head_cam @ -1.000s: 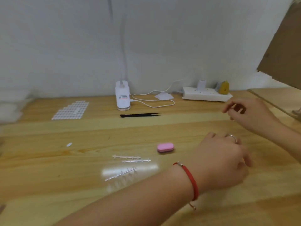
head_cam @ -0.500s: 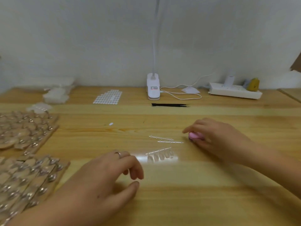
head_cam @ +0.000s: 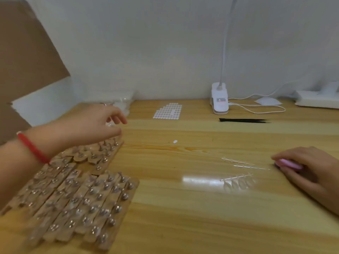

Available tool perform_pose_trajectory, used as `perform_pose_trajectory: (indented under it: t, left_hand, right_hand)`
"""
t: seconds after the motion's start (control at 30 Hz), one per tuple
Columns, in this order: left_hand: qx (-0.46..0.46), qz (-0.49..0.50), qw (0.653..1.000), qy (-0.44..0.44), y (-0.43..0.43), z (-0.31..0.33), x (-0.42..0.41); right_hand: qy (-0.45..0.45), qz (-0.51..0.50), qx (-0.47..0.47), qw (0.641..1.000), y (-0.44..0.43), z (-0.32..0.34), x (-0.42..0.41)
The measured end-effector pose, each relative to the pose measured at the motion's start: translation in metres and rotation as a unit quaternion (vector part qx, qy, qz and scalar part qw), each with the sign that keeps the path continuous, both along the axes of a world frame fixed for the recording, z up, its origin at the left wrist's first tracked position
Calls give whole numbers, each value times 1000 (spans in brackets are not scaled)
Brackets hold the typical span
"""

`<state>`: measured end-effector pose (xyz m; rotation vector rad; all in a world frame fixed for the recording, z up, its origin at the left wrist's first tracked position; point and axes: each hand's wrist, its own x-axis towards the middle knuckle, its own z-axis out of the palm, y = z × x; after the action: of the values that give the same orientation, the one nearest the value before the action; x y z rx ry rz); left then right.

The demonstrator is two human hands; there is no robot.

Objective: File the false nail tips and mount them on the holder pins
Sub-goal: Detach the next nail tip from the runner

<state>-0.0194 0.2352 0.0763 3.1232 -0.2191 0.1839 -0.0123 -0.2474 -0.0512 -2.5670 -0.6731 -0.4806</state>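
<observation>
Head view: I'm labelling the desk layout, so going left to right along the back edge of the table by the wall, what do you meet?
Clear plastic bags → sheet of white stickers → clip lamp base → power strip. The black tweezers are left out because they overlap the lamp base.

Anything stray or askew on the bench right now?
One small white bit lies alone mid-table, apart from the nail tip strips and the sticker sheet. The holder boards lie staggered, not squared up. Nothing spilled.

Holder pins left, nail tips right, tweezers behind.
</observation>
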Motion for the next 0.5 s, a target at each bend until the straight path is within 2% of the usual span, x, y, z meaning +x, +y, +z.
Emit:
perform_pose_trajectory:
  t: [0.07,0.13,0.23,0.3,0.4,0.43,0.5]
  left_hand:
    - [61,44,996,43,8,-7,16]
    - [71,62,992,83,4,-11,25]
    - [-30,15,995,94,-12,3,14]
    - [-70,-23,986,149,-32,11,-8]
    - [70,-58,967,237,-62,-4,-40]
    - [122,-73,959,245,-69,-13,-46]
    - [171,-87,955,227,-76,-27,-48]
  right_hand:
    - [-4,4,3,1000,-3,-6,2]
    - [-2,10,14,1000,-5,-7,3]
    - [1,19,31,999,-4,-4,2]
    - [-3,25,39,999,-1,0,0]
    - [1,33,45,998,4,6,-1]
    - [1,36,45,998,4,7,-2]
    - [0,41,41,998,5,9,-5]
